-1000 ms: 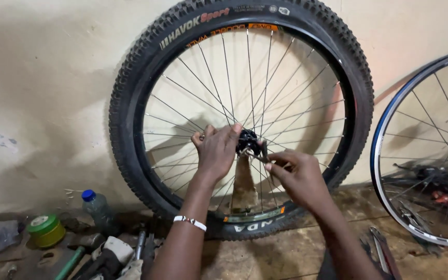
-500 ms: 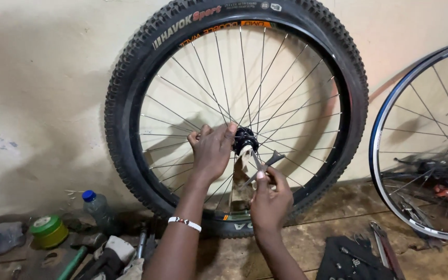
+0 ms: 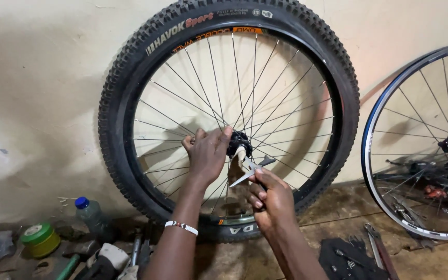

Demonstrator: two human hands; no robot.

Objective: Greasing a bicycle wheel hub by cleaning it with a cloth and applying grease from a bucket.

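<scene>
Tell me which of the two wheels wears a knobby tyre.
The wheel leaning on the wall, whose hub the left hand grips. It carries a thick black knobby tyre; the wheel at the right edge shows only a thin rim.

Packages and labels, head view: four noted, no signs or screens.
Small clear plastic bottle (image 3: 93,215) with blue cap, upright on floor at lower left. Just left of it, round yellow tin (image 3: 40,239) with green lid. Tyre (image 3: 130,78) sidewall: white and orange lettering at upper left. Rim (image 3: 245,32) top: orange sticker strip beside white print.
</scene>
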